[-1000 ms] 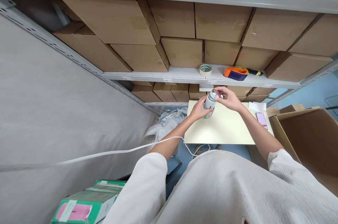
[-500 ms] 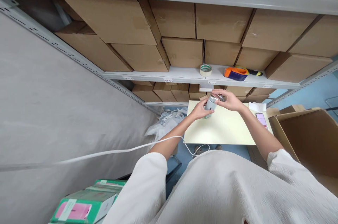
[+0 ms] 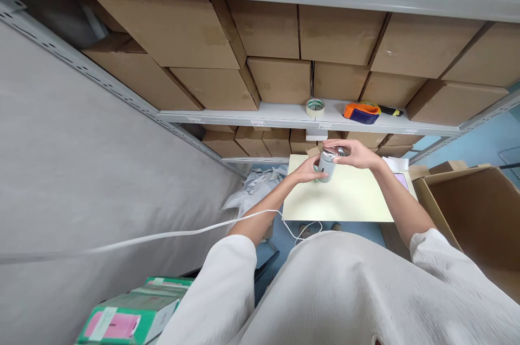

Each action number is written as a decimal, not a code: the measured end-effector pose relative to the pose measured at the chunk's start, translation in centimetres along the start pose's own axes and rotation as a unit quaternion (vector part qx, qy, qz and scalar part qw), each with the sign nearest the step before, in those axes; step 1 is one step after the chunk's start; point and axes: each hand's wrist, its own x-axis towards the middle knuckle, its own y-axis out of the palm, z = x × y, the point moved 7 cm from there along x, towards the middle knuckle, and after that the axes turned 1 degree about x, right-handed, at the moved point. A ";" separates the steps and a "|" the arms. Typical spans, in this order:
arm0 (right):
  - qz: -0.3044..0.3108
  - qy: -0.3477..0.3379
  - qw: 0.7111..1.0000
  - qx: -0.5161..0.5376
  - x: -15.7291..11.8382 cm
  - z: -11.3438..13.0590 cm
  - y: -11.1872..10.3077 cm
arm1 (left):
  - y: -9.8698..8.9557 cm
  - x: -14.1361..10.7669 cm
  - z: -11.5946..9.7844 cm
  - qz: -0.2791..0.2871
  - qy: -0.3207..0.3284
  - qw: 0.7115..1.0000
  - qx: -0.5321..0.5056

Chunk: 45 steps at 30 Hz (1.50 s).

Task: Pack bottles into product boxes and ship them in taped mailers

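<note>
The left fingers (image 3: 323, 175) are wrapped around the bottle (image 3: 326, 170), and the right fingers (image 3: 342, 160) grip its silver lid (image 3: 330, 153), all above the counter (image 3: 337, 201). If the left fingers' hold slackened while the right pressed on the lid, the smooth-looking bottle might slip or tip. Lifting could knock knuckles on the shelf edge (image 3: 292, 122) beyond the fingers; the cord (image 3: 239, 219) across the left forearm might snag. Room looks widest on the body side of the fingers

Head cam (worn), looks fwd & down, arm's length.
</note>
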 end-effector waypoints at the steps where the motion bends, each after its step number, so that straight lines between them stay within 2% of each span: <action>1: 0.009 0.006 1.000 0.005 0.0 0.0 0.0 | 0.1 0.0 0.0 0.015 -0.002 1.000 -0.006; 10: 0.085 0.025 0.996 0.011 -0.4 1.0 -0.4 | 0.4 -0.2 -1.0 0.100 -0.014 0.994 -0.042; 15: 0.103 0.020 0.994 -0.010 -0.2 1.3 -0.4 | 0.6 -0.3 -1.3 0.117 -0.024 0.992 -0.049; 17: 0.078 0.024 0.996 -0.042 -0.1 1.0 -0.5 | 0.6 -0.3 -1.2 0.102 -0.026 0.993 -0.049; 22: -0.059 0.024 0.989 -0.133 -0.1 0.2 -0.9 | -0.1 0.2 -0.4 -0.004 -0.033 0.999 -0.023; 27: -0.111 0.038 0.988 -0.102 -0.3 -0.5 -0.8 | -1.0 0.5 0.0 -0.072 -0.023 0.997 0.022; 31: -0.148 0.026 0.985 -0.088 -0.5 -0.8 -1.6 | -1.9 0.3 0.6 -0.119 -0.044 0.992 0.028; 35: -0.180 0.023 0.979 -0.096 -0.6 -1.3 -2.3 | -1.9 0.1 0.9 -0.108 -0.048 0.993 0.018; 40: -0.096 -0.005 0.991 -0.096 0.0 -1.7 -0.4 | -0.7 0.3 1.0 -0.059 -0.044 0.997 0.002; 45: -0.132 0.003 0.978 -0.163 -0.1 -2.1 -0.4 | -0.3 0.5 0.9 -0.061 -0.023 0.998 0.007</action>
